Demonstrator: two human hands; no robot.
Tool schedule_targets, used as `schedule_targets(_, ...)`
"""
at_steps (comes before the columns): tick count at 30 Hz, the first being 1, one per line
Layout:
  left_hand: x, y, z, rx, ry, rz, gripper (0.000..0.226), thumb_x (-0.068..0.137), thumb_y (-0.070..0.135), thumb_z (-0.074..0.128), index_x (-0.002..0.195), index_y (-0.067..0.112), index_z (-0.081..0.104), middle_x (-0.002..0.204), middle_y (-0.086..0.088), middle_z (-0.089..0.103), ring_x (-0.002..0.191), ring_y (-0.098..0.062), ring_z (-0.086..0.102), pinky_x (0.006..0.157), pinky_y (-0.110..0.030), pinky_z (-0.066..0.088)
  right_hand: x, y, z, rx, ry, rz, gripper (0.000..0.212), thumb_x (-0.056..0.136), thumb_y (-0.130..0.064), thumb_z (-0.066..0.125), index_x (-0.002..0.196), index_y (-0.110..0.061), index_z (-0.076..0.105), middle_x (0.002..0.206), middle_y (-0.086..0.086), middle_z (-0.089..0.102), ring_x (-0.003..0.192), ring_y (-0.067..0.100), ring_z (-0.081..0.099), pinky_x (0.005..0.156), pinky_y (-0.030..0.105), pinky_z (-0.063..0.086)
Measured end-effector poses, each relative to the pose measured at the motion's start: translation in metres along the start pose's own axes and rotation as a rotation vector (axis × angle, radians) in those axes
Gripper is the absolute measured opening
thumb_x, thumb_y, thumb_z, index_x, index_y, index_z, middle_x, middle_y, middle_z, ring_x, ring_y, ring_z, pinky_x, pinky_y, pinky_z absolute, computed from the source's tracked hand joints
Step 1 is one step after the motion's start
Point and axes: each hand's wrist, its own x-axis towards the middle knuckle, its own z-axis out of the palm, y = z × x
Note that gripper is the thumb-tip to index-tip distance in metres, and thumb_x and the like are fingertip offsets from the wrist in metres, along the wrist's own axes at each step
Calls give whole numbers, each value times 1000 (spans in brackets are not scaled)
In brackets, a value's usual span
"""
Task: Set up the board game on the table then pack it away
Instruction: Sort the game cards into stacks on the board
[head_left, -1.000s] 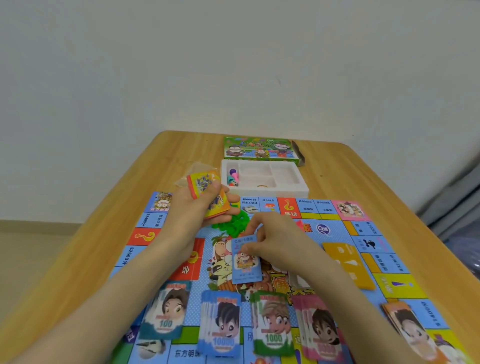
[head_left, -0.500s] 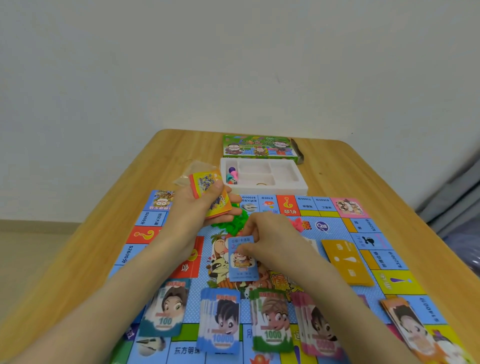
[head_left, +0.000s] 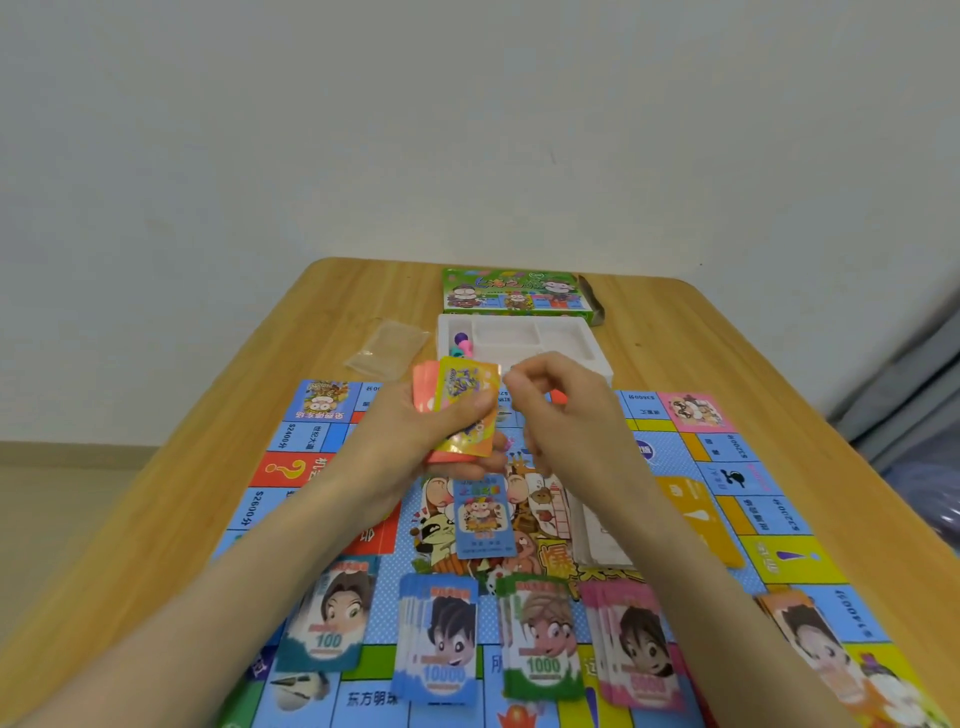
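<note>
The colourful game board (head_left: 311, 470) lies spread on the wooden table (head_left: 208, 467). My left hand (head_left: 415, 447) grips a deck of orange-backed cards (head_left: 467, 395) above the board's far middle. My right hand (head_left: 566, 415) is raised beside it, its curled fingertips pinching the top card at the deck's upper right corner. A blue card (head_left: 483, 519) lies face up on the board's centre picture, with no hand on it. Piles of play money line the near edge: 100 (head_left: 327, 618), 10000 (head_left: 441, 639), 1000 (head_left: 540, 639), pink (head_left: 634, 644) and orange (head_left: 810, 639).
A white plastic tray (head_left: 587, 348) with coloured pawns (head_left: 462, 343) sits beyond the board, and the green box lid (head_left: 514, 293) behind it. A clear plastic bag (head_left: 387, 348) lies left of the tray. An orange card pile (head_left: 696, 514) and a white pile (head_left: 602, 535) rest on the board's right.
My right hand let go of the blue card, left it on the board's centre, and rose to the deck in my left hand. The camera tilted slightly.
</note>
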Motion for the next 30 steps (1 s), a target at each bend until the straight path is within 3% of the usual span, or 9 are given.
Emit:
schedule_targets(3,-1,0,2,86,-52,33,33,65,26,67,94,10,65,69,-12,71,53,-20,68,43,-21,52,-5,-7,1,210,-65,28,2,92,-16,58,90,-16,58,76,-1,55,41,4,51,41,20,40)
schedule_targets(6,-1,-1,1,126,-67,50,29,65,24,68,91,11,66,69,-12,71,52,-21,68,43,-22,52,-6,-9,-2,292,-59,20,9,88,-6,62,84,-12,57,75,5,54,39,7,49,37,19,41)
schedule_targets(10,-2,-3,4,197,-87,35,19,71,25,67,82,9,65,61,-10,70,46,-18,65,41,-21,50,-1,-1,-2,195,-5,-1,17,84,-3,65,76,-15,56,69,10,52,42,9,49,41,25,42)
schedule_targets(13,-1,-3,5,158,-29,46,34,77,39,56,78,5,60,52,-12,64,38,-16,59,37,-20,47,3,5,-2,57,96,-71,23,84,-5,65,72,-22,55,63,-2,49,49,14,49,48,29,40)
schedule_targets(16,3,-2,-1,28,83,69,41,87,45,47,79,5,53,48,-5,58,35,-15,54,34,-20,43,5,6,-8,29,110,-50,24,84,-7,65,72,-25,55,62,-2,51,48,12,48,51,27,38)
schedule_targets(20,6,-1,-7,-69,181,112,41,98,38,40,76,7,53,48,-4,56,35,-15,52,33,-20,41,3,4,-12,-6,-185,116,13,89,-8,61,82,-19,59,58,-1,55,43,6,48,49,27,42)
schedule_targets(23,6,-1,-6,-76,188,133,42,99,38,40,77,5,54,49,-4,57,36,-15,52,34,-20,42,0,6,-6,-188,-422,149,9,90,-12,61,85,-18,59,60,-1,57,47,5,50,52,20,42)
schedule_targets(25,6,-1,-5,-73,184,132,42,99,38,40,75,6,54,49,-5,57,36,-16,52,34,-20,42,0,9,-1,-316,-463,100,5,90,-14,61,88,-19,60,61,-3,58,47,0,49,49,13,36)
schedule_targets(30,5,-1,-4,-50,176,122,44,98,40,40,74,7,56,50,-6,57,37,-16,53,34,-20,42,-2,14,5,-421,-451,59,5,89,-17,62,93,-15,62,70,-3,57,57,3,49,50,14,33)
